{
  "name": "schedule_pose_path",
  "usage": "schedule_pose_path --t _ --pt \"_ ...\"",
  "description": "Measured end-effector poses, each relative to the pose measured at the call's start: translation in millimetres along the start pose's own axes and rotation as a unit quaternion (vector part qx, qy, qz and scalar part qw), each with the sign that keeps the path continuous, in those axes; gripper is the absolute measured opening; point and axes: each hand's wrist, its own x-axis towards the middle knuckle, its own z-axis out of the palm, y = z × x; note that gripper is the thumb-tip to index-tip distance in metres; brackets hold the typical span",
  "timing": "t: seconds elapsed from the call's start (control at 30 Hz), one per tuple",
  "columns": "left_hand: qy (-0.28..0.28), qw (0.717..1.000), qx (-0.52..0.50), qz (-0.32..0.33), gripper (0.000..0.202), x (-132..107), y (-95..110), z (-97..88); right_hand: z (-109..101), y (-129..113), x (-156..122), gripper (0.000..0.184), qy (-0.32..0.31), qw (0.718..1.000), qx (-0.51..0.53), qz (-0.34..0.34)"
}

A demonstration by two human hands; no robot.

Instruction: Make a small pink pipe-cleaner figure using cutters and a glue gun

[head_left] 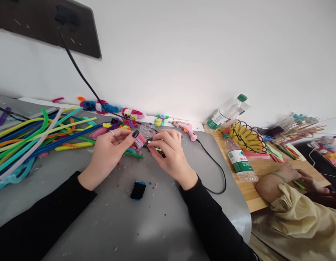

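Note:
My left hand (108, 154) rests on the grey table (146, 224), its fingers pinched on a small pink fuzzy piece (140, 140). A ring sits on one finger and the nails are dark. My right hand (170, 154) is curled beside it, fingers closed on a small dark and yellow item (157, 149) that I cannot make out. Both hands nearly touch. A small clear plastic bag (147, 130) lies just behind them. A black and blue fuzzy block (138, 190) lies on the table nearer to me.
Long coloured pipe cleaners (34, 139) spread at the left. A pink glue gun (185, 128) with a black cord (215, 166) lies behind. Small fuzzy figures (102, 107) line the wall. Another person's arm (287, 181) rests on a wooden table (262, 168) with water bottles (238, 159) and a wire basket (246, 137).

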Motion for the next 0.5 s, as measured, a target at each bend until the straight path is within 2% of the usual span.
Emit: schedule_pose_path --t 0.1,0.23,0.37,0.5 --pt "0.005 1.0 0.015 0.006 0.034 0.4 0.0 -0.1 0.4 0.1 0.0 0.013 0.005 1.0 -0.001 0.009" --pt "-0.01 1.0 0.023 0.008 0.036 -1.5 1.9 1.0 -0.2 -0.2 1.8 0.013 0.065 0.997 0.04 0.001" --pt "-0.068 0.997 0.011 0.027 0.036 -3.4 1.8 3.6 -0.7 -0.1 3.3 0.012 0.105 0.989 0.095 0.027" --pt "-0.134 0.989 0.011 0.056 0.031 -4.5 1.6 6.2 -1.4 -1.7 4.0 0.016 0.101 0.981 0.142 0.081"
